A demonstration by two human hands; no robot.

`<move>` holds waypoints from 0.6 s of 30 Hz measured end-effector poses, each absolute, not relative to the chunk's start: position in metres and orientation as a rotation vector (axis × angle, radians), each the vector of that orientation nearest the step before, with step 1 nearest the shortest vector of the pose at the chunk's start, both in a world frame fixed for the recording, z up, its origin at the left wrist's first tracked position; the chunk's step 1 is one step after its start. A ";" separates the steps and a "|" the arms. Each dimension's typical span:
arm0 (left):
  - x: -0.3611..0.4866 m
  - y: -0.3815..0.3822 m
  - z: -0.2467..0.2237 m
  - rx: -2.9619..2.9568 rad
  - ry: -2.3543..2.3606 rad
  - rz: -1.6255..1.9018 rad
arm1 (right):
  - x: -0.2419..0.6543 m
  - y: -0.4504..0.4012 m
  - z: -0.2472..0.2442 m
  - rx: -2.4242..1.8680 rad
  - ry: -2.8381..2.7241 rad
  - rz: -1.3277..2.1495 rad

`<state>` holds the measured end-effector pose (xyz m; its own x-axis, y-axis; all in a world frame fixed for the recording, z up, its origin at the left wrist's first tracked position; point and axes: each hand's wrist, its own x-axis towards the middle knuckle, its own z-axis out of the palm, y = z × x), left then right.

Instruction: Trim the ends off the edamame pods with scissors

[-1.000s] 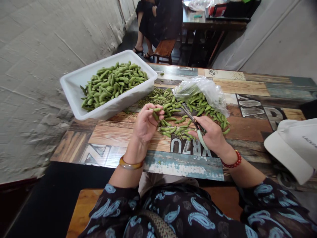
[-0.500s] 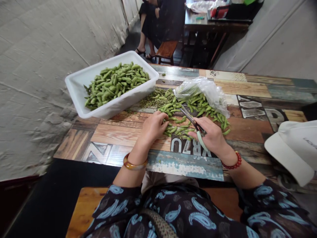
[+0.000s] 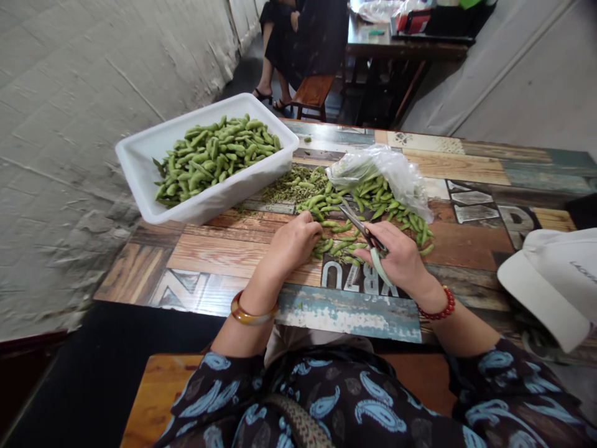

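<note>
Head view, the only one. Hands: two. Left hand (image 3: 295, 242): fingers curled downward over the near-left edge of the loose pods (image 3: 413, 227); fingertips hidden, so cannot tell whether it pinches a pod. Right hand (image 3: 396, 249): closed round the handles of one pair of scissors (image 3: 357, 221), one pale green handle visible, blades pointing up and left over the pods.

Pods: two main groups, both overlapped too heavily for an exact count. Group one, heaped pods (image 3: 219, 155), lies inside one white tub (image 3: 242, 193) at the left of the table (image 3: 224, 249). Group two, the loose pods, lies on the tabletop between and beyond the hands, partly under one clear plastic bag (image 3: 401, 177). Trimmings (image 3: 285, 188): one scattered heap, just beside the tub's right side.

Wrists: one amber-coloured bangle (image 3: 252, 318), left; one red bead bracelet (image 3: 441, 305), right. Table's right end: one white cap (image 3: 543, 280). Background: one seated person (image 3: 308, 43), one wooden stool (image 3: 314, 91), one further table (image 3: 368, 46).
</note>
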<state>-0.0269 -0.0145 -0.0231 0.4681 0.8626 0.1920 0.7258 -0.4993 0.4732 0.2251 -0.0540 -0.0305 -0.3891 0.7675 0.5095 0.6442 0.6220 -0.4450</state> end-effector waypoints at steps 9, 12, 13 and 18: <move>-0.019 -0.016 -0.010 1.682 1.051 1.090 | 0.223 -0.055 -0.027 -1.097 -2.117 0.235; -0.015 -0.020 -0.006 1.562 0.979 1.017 | 0.220 -0.056 -0.025 -1.085 -2.131 0.319; -0.014 -0.021 -0.005 1.563 0.956 0.997 | 0.220 -0.057 -0.025 -1.079 -2.145 0.340; -0.012 -0.022 -0.009 1.636 0.863 0.977 | 0.217 -0.057 -0.024 -1.042 -2.224 0.355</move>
<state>-0.0117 -0.0219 -0.0095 0.4180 0.8885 0.1892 0.0782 -0.2427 0.9669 0.2170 -0.0568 -0.0244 -0.4744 0.7612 0.4421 0.5857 0.6479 -0.4871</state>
